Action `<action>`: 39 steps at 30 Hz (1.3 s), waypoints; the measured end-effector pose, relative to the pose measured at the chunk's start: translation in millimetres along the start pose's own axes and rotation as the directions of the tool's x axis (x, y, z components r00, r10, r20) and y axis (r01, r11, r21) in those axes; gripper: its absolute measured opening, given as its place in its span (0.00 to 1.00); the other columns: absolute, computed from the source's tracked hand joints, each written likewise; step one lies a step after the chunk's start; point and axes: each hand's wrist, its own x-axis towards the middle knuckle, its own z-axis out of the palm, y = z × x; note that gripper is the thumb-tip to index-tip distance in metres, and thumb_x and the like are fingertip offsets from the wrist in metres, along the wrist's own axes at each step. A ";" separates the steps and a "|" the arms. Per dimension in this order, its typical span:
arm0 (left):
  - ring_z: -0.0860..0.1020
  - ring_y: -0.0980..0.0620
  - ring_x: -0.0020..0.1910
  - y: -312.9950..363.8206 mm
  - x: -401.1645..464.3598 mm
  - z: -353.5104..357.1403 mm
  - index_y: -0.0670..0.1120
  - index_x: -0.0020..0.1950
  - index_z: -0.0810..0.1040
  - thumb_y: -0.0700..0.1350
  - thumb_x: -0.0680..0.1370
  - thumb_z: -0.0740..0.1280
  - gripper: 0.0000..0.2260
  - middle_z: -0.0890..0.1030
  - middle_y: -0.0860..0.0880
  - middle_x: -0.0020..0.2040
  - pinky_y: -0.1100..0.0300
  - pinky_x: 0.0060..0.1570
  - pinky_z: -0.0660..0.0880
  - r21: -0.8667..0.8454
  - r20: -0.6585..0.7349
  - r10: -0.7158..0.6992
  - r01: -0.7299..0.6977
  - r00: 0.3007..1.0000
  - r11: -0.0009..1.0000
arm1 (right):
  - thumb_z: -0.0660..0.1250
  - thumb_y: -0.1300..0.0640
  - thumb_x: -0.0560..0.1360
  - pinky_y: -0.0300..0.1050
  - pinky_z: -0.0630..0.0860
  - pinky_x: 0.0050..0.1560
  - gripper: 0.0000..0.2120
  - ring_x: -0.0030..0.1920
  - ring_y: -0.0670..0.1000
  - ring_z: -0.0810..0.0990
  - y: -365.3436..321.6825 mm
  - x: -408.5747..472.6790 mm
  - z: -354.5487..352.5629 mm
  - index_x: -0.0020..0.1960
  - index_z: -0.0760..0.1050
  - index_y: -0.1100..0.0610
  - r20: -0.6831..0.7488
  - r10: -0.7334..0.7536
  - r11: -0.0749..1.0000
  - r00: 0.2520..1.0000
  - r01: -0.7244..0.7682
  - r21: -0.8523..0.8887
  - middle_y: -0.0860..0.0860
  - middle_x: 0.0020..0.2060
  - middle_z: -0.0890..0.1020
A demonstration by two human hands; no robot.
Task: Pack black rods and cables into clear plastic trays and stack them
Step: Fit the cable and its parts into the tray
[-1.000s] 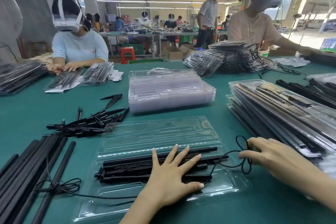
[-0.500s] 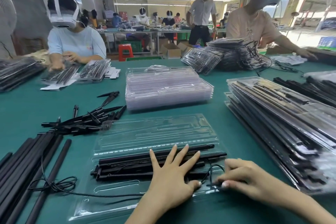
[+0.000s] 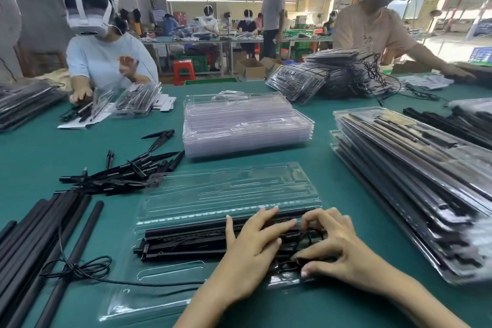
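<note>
An open clear plastic tray (image 3: pixel 213 194) lies in front of me on the green table. Black rods (image 3: pixel 186 239) fill its near half. My left hand (image 3: pixel 253 255) presses flat on the rods with fingers spread. My right hand (image 3: pixel 332 247) sits over the tray's right end, its curled fingers and thumb pinching the coiled black cable (image 3: pixel 290 263) down against the rods. Part of the coil is hidden under both hands.
Loose black rods (image 3: pixel 32 247) and a tangled cable (image 3: pixel 77 269) lie at the left. Small black parts (image 3: pixel 119 173) are piled beyond them. Empty trays (image 3: pixel 245 125) are stacked at centre, packed trays (image 3: pixel 415 178) at the right. Other workers sit across the table.
My right hand has moved left with the cable, from beside the tray onto its right end. The cable loop is now bunched on the rods. My left hand stays pressing.
</note>
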 end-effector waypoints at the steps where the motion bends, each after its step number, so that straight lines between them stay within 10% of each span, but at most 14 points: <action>1: 0.50 0.73 0.70 2.0 -3.0 1.8 0.74 0.62 0.67 0.52 0.81 0.59 0.16 0.59 0.72 0.66 0.48 0.71 0.32 0.021 -0.066 0.029 -0.027 0.997 0.999 | 0.63 0.27 0.66 0.33 0.53 0.60 0.14 0.60 0.37 0.60 -0.9 -0.2 0.0 0.49 0.77 0.28 -0.014 0.003 1.000 1.000 -0.003 -0.009 0.30 0.55 0.63; 6: 0.65 0.64 0.48 13.1 -11.1 13.9 0.65 0.53 0.81 0.61 0.75 0.59 0.12 0.75 0.62 0.45 0.57 0.49 0.55 0.284 -0.228 0.218 -0.149 0.949 0.947 | 0.72 0.34 0.64 0.33 0.67 0.49 0.14 0.48 0.41 0.69 -5.9 -1.9 0.4 0.41 0.82 0.43 -0.117 0.005 0.994 0.993 0.007 0.105 0.39 0.43 0.72; 18: 0.44 0.67 0.70 10.0 -16.5 13.3 0.77 0.61 0.67 0.71 0.71 0.58 0.18 0.55 0.67 0.67 0.54 0.65 0.35 0.348 -0.111 -0.004 0.043 0.994 0.936 | 0.54 0.43 0.80 0.42 0.65 0.63 0.19 0.66 0.40 0.69 -6.2 -32.4 -13.1 0.62 0.77 0.50 -0.096 -0.097 0.971 0.991 0.073 -0.229 0.40 0.64 0.76; 25: 0.29 0.70 0.69 13.8 -14.4 8.0 0.74 0.59 0.72 0.68 0.72 0.63 0.15 0.40 0.71 0.71 0.43 0.68 0.26 0.229 -0.036 0.005 0.004 0.999 0.973 | 0.51 0.41 0.79 0.39 0.54 0.63 0.20 0.69 0.35 0.59 -0.3 -39.0 -14.9 0.70 0.66 0.36 0.042 0.030 0.990 0.999 -0.024 -0.136 0.31 0.69 0.66; 28: 0.46 0.59 0.75 17.4 -15.3 5.4 0.69 0.58 0.77 0.64 0.74 0.63 0.13 0.57 0.62 0.75 0.44 0.73 0.46 0.435 -0.042 0.184 -0.148 0.982 0.888 | 0.58 0.38 0.77 0.35 0.55 0.61 0.17 0.63 0.34 0.63 -0.7 -35.6 -16.9 0.66 0.70 0.33 0.021 0.029 0.991 0.999 -0.026 -0.130 0.33 0.61 0.71; 30: 0.69 0.56 0.58 21.5 -16.3 6.4 0.64 0.48 0.82 0.63 0.70 0.66 0.10 0.77 0.58 0.57 0.57 0.58 0.64 0.510 -0.008 0.285 -0.241 0.959 0.826 | 0.64 0.42 0.75 0.35 0.61 0.59 0.15 0.57 0.34 0.69 -1.9 -33.2 -16.8 0.60 0.77 0.38 -0.041 0.028 0.996 0.999 -0.031 -0.080 0.34 0.54 0.75; 33: 0.72 0.59 0.39 24.7 -15.6 11.1 0.64 0.41 0.83 0.63 0.69 0.65 0.08 0.73 0.60 0.36 0.65 0.41 0.65 0.516 -0.026 0.340 -0.278 0.940 0.810 | 0.64 0.42 0.75 0.38 0.67 0.54 0.10 0.50 0.36 0.74 -2.8 -34.3 -15.7 0.50 0.81 0.43 -0.073 0.017 0.996 0.997 -0.023 -0.086 0.37 0.47 0.77; 39: 0.66 0.56 0.50 21.5 -10.1 14.1 0.64 0.61 0.77 0.61 0.77 0.62 0.14 0.67 0.57 0.43 0.61 0.46 0.55 0.293 -0.095 0.140 -0.106 0.986 0.950 | 0.68 0.43 0.73 0.33 0.70 0.52 0.08 0.50 0.40 0.77 -1.6 -37.5 -13.5 0.45 0.84 0.43 -0.087 0.133 0.989 0.987 -0.127 0.075 0.38 0.52 0.78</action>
